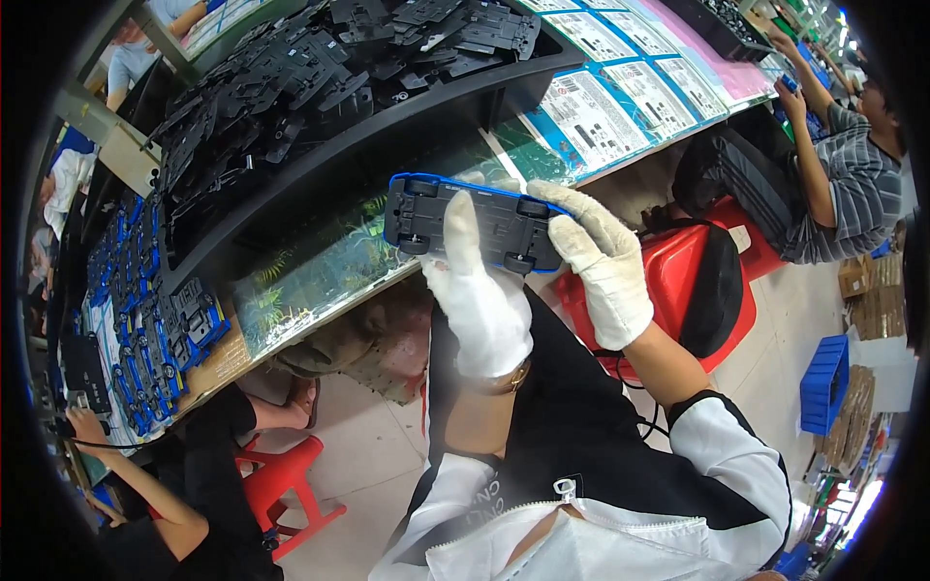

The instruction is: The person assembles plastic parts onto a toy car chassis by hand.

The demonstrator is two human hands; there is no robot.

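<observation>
- Our left hand [481,300], in a white glove, was clamped on a blue toy car [472,224], its thumb pressed across the grey underside between the wheels.
- Our right hand [603,261], gloved too, gripped the rear end of the car, fingers curled over the edge by the back wheels.
- We held the car upside down in the air, just in front of the surface [320,271] and above our lap.
- The base plate sat in the blue body and all four wheels showed, so we judged the fitting mostly done; whether it was fully snapped home we could not tell.
- Beyond the car, a black tray [320,145] heaped with black car bases [271,87] stood on the surface, well apart from our hands.
- To the left, rows of blue cars [145,329] lay along the surface near another person's hand [82,423].
- Printed sheets [620,97] lay to the right; a red stool [678,281] stood below.
- Nothing stood between our hands and the tray.
</observation>
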